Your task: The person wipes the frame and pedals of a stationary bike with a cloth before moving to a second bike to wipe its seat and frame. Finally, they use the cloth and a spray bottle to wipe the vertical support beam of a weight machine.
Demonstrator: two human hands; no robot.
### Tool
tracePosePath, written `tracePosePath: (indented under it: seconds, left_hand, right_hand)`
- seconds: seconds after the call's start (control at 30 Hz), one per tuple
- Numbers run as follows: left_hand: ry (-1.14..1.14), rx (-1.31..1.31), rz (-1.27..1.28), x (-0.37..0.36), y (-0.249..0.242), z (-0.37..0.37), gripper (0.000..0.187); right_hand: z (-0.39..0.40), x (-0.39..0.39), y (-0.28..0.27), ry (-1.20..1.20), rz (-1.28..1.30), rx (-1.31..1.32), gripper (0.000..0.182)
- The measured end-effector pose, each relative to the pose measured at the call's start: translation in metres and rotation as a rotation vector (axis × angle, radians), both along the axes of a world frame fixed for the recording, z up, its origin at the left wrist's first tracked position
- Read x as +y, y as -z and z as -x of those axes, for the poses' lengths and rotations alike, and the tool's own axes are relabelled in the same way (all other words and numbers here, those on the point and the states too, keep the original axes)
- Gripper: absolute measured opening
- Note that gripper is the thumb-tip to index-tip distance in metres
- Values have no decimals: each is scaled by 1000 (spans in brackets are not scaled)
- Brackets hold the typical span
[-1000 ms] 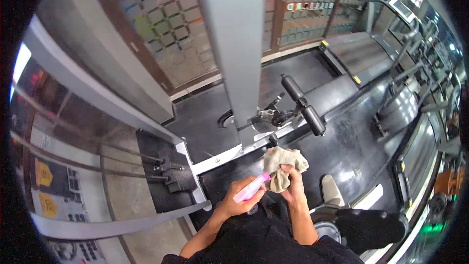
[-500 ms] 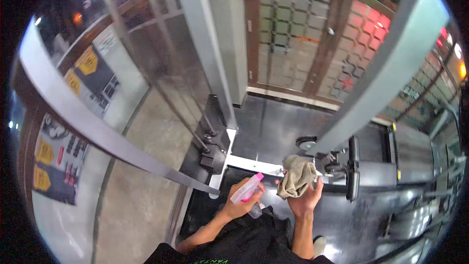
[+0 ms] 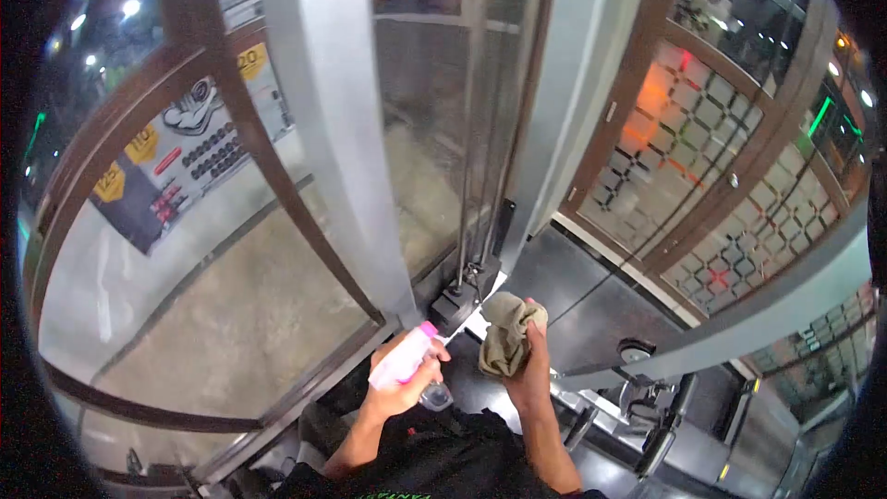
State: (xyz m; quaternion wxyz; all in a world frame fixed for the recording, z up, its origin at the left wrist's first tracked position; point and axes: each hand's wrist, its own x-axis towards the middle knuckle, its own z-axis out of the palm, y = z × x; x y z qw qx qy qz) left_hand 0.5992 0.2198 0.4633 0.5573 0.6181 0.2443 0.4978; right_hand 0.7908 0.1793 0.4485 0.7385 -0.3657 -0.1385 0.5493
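My left hand (image 3: 393, 399) is wrapped round a spray bottle (image 3: 404, 358) with a white head and a pink tip. Its clear lower part shows below my fingers. Beside it, my right hand (image 3: 529, 379) grips a crumpled olive-grey cloth (image 3: 506, 337), which is bunched up above the palm. Both hands are raised in front of my dark shirt. Just beyond them stands a grey metal upright (image 3: 346, 129), with the dark base of a cable machine (image 3: 455, 307) close to the cloth.
Glass panels in brown frames (image 3: 305, 222) curve round on the left, with a price poster (image 3: 189, 162) behind. Patterned glass doors (image 3: 679, 143) stand at the right. Gym equipment with black padded rollers (image 3: 670, 425) fills the lower right, near another grey beam (image 3: 785, 314).
My view has swung left, so the uprights and doors sit further right. Both hands have moved left in the picture, still holding the spray bottle and the cloth.
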Motion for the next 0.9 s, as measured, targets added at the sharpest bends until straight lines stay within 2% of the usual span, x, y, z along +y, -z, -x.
tracePosePath:
  seconds: [0.07, 0.13, 0.17, 0.27, 0.33, 0.43, 0.53, 0.57, 0.67, 0.9]
  left_hand:
    - [-78, -45, -69, 6, 6, 17, 20]
    - [-189, -186, -12, 9, -4, 28, 17]
    - [-215, -188, -6, 11, -5, 34, 15]
    - [-269, -152, -15, 19, 1, 53, 15]
    - [-292, -131, -20, 22, 4, 63, 15]
    - [-324, -152, 5, 25, 5, 73, 13]
    - [-356, -202, 48, 25, 1, 79, 10]
    - [-357, -202, 48, 26, 2, 83, 9]
    - [-368, -205, 51, 29, 5, 95, 9]
    - [-370, -146, 87, 41, 8, 105, 11]
  right_hand:
    - [20, 19, -18, -29, -35, -69, 48]
    - [38, 39, -28, -35, -92, -169, 51]
    - [49, 45, -38, -31, -92, -172, 53]
    - [69, 73, -45, 18, -164, -547, 54]
    - [88, 86, -79, 97, -260, -698, 55]
    - [116, 109, -99, 224, -446, -737, 58]
    - [133, 141, -76, 490, -589, -1285, 62]
    - [137, 152, -54, 594, -658, -1308, 60]
    - [142, 157, -16, 643, -725, -1324, 57]
    - [146, 132, 89, 473, -362, -1286, 54]
